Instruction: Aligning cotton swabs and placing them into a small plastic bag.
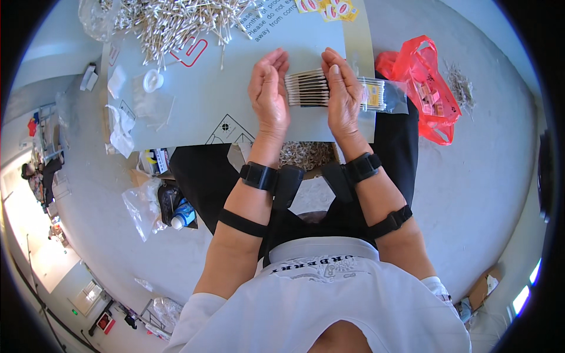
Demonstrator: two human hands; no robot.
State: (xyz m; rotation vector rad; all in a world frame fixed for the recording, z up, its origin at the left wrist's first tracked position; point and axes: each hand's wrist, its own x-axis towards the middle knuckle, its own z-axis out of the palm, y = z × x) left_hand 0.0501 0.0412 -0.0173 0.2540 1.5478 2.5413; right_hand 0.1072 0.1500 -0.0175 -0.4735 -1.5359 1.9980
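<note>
Flanking a lined-up row of swabs (308, 89) over the table (206, 97), the left hand (271, 94) is uncurled; the right hand (344, 97) overlaps the row (grip I can't tell); a heap (182, 26) lies unaligned.

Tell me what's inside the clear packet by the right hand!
Cotton swabs and a yellow card show in the clear packet; the part under the right hand is hidden.

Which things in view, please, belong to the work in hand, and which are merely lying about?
Apparently in use: lined-up cotton swabs, loose swab pile, yellow labels, clear sleeve.
Probably just lying about: blue bottle, crumpled clear bag, white crumpled scrap.
</note>
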